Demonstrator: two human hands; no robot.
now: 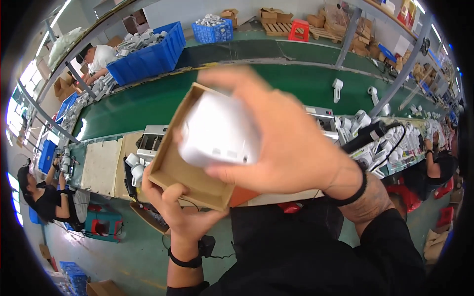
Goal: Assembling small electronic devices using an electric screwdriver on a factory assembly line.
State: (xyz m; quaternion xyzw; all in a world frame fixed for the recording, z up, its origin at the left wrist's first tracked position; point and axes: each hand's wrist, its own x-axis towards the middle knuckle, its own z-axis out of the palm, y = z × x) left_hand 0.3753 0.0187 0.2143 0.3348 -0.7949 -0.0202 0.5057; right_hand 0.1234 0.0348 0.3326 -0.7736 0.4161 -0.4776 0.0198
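Note:
My left hand [180,209] grips a shallow brown cardboard box [185,180] from below, its fingers wrapped round the near edge. Over the box, my right hand [276,138] clasps a rounded white plastic device [219,128] between thumb and fingers. Motion smears that device, and it covers the far part of the box; I cannot tell whether it touches the cardboard. Small ports or slots show on its near side. Beneath both hands lies the workbench, with white plastic parts [136,167] just left of the box.
A green conveyor belt [311,81] runs beyond the bench. On it stands a blue crate [148,61] heaped with parts. An electric screwdriver [365,138] and piled white parts [395,148] lie to the right. Metal posts [349,37] rise behind. Other people work left and right.

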